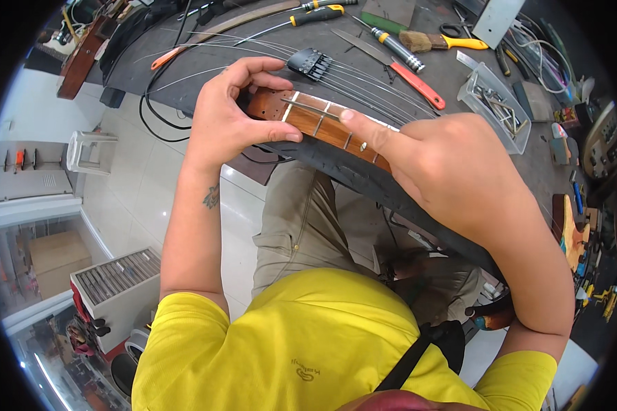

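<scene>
My left hand (236, 116) is closed round the nut end of a wooden instrument neck (305, 123), thumb along the front edge and fingers over the far side. A thin dark metal strip, perhaps a file (312, 107), lies along the fretted face under the index fingertip of my right hand (432, 164). That hand's other fingers curl beneath, partly hidden, apparently gripping the strip. Beyond the neck, a black metal string fitting (307, 63) trails several loose strings over the dark bench.
The bench (247, 68) bears screwdrivers (314, 15), a red-handled knife or file (418, 85), a brush (415, 41) and a plastic tray of parts (500, 103). At left are a white stool (92, 152) and a slotted box (116, 279); more tools crowd the right.
</scene>
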`<state>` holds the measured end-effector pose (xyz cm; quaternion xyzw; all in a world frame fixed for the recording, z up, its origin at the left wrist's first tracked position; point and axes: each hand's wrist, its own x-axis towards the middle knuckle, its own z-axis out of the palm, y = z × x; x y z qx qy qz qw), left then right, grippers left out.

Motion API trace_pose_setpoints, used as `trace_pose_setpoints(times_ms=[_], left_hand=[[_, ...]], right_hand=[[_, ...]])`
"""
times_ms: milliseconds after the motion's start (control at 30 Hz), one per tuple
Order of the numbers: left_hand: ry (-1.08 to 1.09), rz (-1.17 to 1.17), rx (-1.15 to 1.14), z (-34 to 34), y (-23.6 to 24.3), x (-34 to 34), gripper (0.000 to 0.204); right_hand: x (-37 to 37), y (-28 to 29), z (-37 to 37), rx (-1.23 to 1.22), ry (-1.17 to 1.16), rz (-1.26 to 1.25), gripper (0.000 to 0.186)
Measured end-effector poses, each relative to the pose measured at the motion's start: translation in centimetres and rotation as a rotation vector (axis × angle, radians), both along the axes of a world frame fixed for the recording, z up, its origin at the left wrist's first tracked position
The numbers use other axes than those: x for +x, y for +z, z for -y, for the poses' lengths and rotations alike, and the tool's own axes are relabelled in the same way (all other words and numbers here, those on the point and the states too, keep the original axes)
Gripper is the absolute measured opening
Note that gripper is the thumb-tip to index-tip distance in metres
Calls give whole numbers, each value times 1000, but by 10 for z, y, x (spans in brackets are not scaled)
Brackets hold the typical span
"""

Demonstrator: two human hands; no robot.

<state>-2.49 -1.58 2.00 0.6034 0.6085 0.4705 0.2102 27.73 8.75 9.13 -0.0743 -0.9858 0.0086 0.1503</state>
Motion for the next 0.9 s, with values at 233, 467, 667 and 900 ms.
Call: trace_pose_setpoints(times_ms=[233, 467, 667, 900], left_hand=[[-5, 79, -81, -3, 4, 2, 103], [-14, 37, 18, -4, -1, 4, 95], [-13, 45, 15, -3, -1, 5, 96], [6, 68, 18, -2, -5, 1, 101]], right_hand=[[-6, -3, -12, 11, -42, -145, 62], [23, 21, -79, 39, -540, -99, 32], [20, 2, -91, 222, -569, -246, 31], [10, 21, -60, -192, -613, 286, 18]])
